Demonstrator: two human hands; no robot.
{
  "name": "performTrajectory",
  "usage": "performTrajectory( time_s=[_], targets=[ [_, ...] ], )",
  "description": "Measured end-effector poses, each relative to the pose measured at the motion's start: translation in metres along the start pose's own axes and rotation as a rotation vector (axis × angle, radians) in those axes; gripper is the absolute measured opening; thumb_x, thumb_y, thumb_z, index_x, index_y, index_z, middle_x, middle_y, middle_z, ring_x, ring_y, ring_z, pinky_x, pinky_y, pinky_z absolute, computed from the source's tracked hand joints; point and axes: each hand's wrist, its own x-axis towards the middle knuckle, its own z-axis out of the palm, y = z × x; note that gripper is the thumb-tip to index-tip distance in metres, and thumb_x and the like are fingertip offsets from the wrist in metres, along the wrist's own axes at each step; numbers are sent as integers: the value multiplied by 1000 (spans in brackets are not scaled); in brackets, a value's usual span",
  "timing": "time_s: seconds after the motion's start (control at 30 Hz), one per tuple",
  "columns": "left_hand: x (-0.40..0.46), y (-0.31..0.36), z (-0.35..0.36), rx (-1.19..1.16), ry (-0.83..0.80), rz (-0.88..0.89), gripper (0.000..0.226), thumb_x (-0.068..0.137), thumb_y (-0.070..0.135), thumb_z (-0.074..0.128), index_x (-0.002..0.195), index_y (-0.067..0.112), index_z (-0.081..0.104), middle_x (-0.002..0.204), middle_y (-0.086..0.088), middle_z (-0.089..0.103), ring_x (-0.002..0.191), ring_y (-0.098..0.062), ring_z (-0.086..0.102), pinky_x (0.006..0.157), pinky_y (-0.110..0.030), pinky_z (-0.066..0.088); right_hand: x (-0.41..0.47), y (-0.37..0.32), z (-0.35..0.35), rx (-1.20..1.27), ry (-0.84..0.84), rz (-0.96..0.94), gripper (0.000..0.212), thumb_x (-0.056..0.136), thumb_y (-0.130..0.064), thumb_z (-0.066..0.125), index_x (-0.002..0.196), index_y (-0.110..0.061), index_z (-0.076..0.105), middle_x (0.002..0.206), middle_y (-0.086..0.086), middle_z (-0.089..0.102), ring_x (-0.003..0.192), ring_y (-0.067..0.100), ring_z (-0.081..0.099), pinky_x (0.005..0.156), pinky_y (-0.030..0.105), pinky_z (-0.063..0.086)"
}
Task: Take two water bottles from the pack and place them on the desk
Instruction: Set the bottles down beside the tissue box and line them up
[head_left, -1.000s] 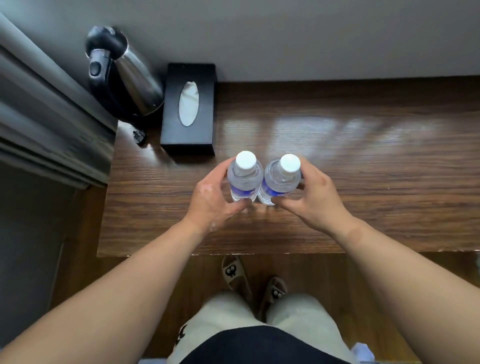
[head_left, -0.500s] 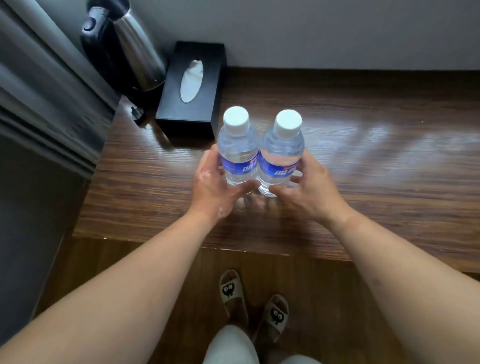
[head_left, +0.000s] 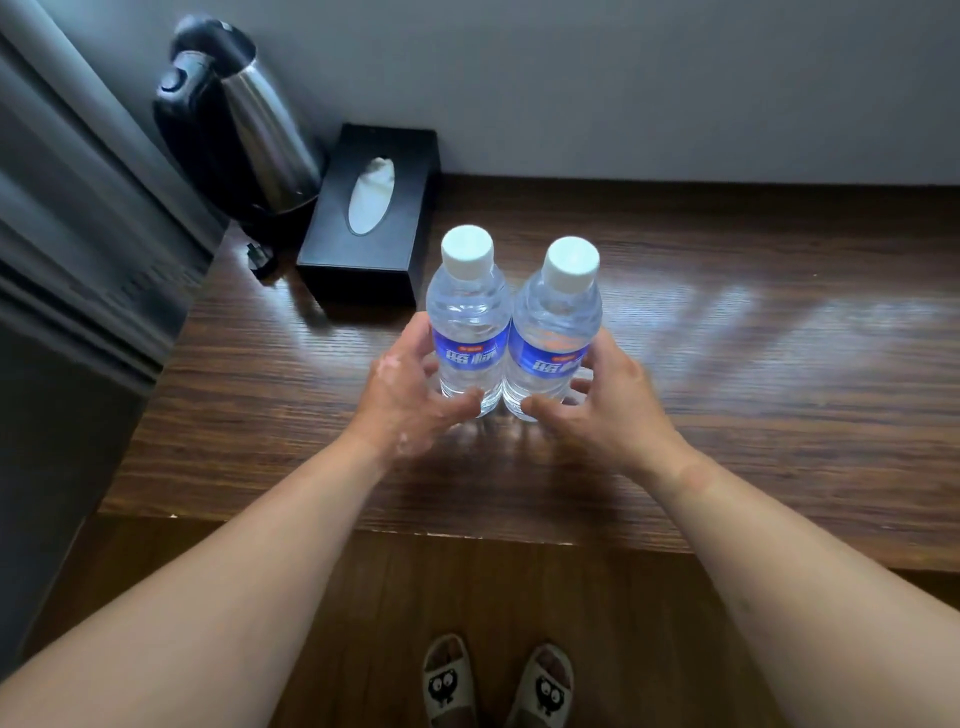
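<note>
Two clear water bottles with white caps and blue labels stand upright side by side on the wooden desk (head_left: 727, 415), touching each other. The left bottle (head_left: 467, 312) has my left hand (head_left: 405, 395) cupped loosely around its lower left side, fingers spread and thumb by its base. The right bottle (head_left: 558, 322) has my right hand (head_left: 597, 410) loosely beside its lower right side, fingers apart. Both hands look slack rather than clamped. The bottle pack is not in view.
A black tissue box (head_left: 369, 218) lies just behind the left bottle. A steel kettle with a black handle (head_left: 244, 119) stands in the back left corner by a grey curtain (head_left: 67, 249). The desk's front edge (head_left: 467, 530) runs above my slippered feet (head_left: 498, 680).
The bottles have come to rest standing on the desk. My thumbs, wrapped across the bottles before, have slid down to their bases and my fingers have spread. The view has pulled back.
</note>
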Motion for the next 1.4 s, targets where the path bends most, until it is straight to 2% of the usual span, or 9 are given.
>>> performTrajectory(
  time_s=[0.17,0.27,0.4,0.53,0.83,1.07,1.17,1.3,1.4],
  targets=[
    [-2,-4,3,42,57,44,69,60,29,94,114,43,55,117,5,66,107,-18,67,90,-46,60,-6,5,4,6,-9,21,59,74,-18,84,118,-40,53,110,-23,69,98,4,69,89,37,59],
    [0,-9,7,67,119,47,68,58,30,95,115,40,58,116,4,67,108,-18,64,88,-47,60,-6,5,9,30,50,37,55,73,-17,86,115,-35,55,107,-24,67,99,-14,64,87,26,59],
    [0,-11,8,76,135,47,64,60,27,95,113,35,59,110,9,69,106,-17,64,88,-47,59,-7,5,13,1,92,36,58,72,-24,87,120,-32,56,113,-16,71,112,3,62,88,31,60],
    [-2,-12,7,79,152,45,63,60,30,94,112,28,58,106,13,69,106,-12,64,85,-46,61,-9,4,14,1,101,39,60,73,-23,87,123,-33,54,113,-16,70,108,2,62,87,34,60],
    [-9,-9,9,23,194,21,56,61,29,93,109,37,65,101,16,73,96,3,65,83,-43,63,-10,3,13,25,89,34,61,76,-22,85,127,-34,55,120,-15,69,112,6,60,83,26,58],
    [5,-7,11,52,240,3,61,59,26,94,113,34,67,102,16,76,97,-8,70,89,-38,60,9,9,11,61,75,34,64,75,-17,85,129,-33,54,116,-19,70,107,-5,61,84,40,60],
    [17,-5,13,73,269,-6,63,59,24,94,115,31,66,103,15,76,96,-11,72,92,-36,58,23,12,9,63,67,26,63,75,-15,85,129,-32,55,110,-21,70,100,-17,60,86,37,60],
    [38,1,14,82,310,-20,62,59,22,95,113,23,64,104,11,75,94,-12,72,86,-26,58,48,16,7,52,71,-11,61,73,-17,85,125,-34,57,117,-12,71,111,4,65,86,37,60],
    [57,4,13,103,335,-48,60,58,22,97,107,22,61,104,11,73,92,-11,72,77,-19,54,69,16,6,31,73,-24,60,72,-18,85,123,-34,59,120,-6,68,108,2,65,75,16,57]
  ],
)
